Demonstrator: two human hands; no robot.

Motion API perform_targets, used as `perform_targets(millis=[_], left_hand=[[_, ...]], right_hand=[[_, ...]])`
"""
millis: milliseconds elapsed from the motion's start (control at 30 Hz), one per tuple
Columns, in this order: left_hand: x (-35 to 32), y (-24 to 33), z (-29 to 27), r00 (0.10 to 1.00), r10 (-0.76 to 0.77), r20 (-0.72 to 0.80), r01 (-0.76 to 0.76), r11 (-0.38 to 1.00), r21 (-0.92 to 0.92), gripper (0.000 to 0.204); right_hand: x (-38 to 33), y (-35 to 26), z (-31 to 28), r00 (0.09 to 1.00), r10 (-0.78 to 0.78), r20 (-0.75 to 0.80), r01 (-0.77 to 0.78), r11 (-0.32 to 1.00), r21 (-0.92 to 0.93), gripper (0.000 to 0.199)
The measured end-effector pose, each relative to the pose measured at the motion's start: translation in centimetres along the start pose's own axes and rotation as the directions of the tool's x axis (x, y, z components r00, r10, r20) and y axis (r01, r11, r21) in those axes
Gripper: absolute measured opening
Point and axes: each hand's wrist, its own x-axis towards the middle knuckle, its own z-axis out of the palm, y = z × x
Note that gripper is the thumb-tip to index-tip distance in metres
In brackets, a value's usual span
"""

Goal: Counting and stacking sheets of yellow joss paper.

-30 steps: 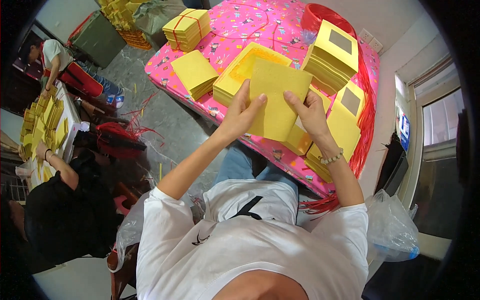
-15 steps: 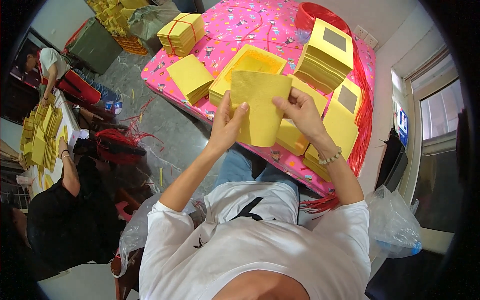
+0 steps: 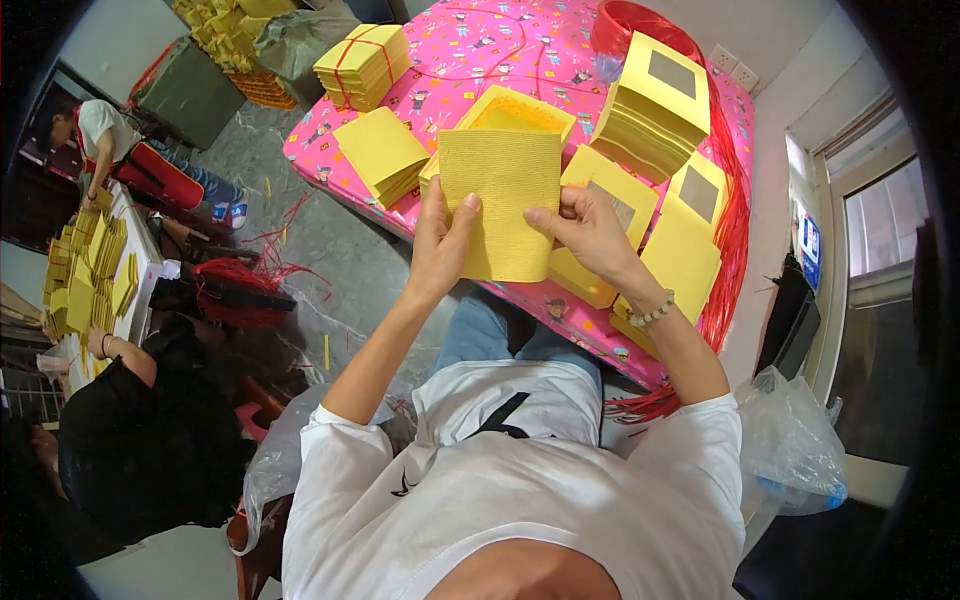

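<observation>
Both my hands hold up a yellow paper sheet (image 3: pixel 503 205) with a finely ridged face, above the near edge of the pink table. Whether it is one sheet or a thin sheaf I cannot tell. My left hand (image 3: pixel 446 238) grips its left edge, thumb on the front and fingers behind. At the right edge, my right hand (image 3: pixel 592 234) pinches it with the thumb in front. Partly hidden behind the sheet is a yellow stack (image 3: pixel 520 108) with an orange-marked top. A smaller stack of yellow paper (image 3: pixel 384 148) lies to its left.
The pink patterned table cover (image 3: pixel 480 45) carries a red-strapped bundle (image 3: pixel 362 68), a tall paper stack (image 3: pixel 640 120) with a grey rectangle on top, and more stacks at right. Red strands (image 3: pixel 728 220) hang along the right side. Two people work at a paper-covered table (image 3: pixel 135 255) on the left.
The sheet has shifted left and slightly up, and now stands straighter and flatter to my view. My hands have moved left with it. The nearer co-worker's hand has moved down along their table.
</observation>
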Motion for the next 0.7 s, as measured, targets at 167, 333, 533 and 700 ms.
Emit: perform_targets(millis=[167,333,533,700], left_hand=[[0.0,1.1,0.0,0.999,-0.016,-0.046,0.014,0.999,-0.032,0.031],[-0.2,0.7,-0.7,0.995,0.042,-0.085,-0.039,0.998,0.046,0.030],[-0.3,0.6,-1.3,0.990,0.006,-0.144,-0.002,0.999,0.032,0.023],[-1.1,0.0,-1.5,0.987,0.012,-0.162,-0.006,0.999,0.035,0.024]], right_hand=[[-0.2,0.5,0.3,0.986,0.150,0.071,-0.150,0.989,-0.006,0.029],[-0.3,0.2,1.2,0.995,0.080,0.063,-0.081,0.997,0.010,0.027],[0.3,1.3,1.0,0.979,0.160,0.124,-0.155,0.987,-0.048,0.026],[1.3,0.3,1.0,0.962,0.234,0.143,-0.234,0.972,-0.015,0.027]])
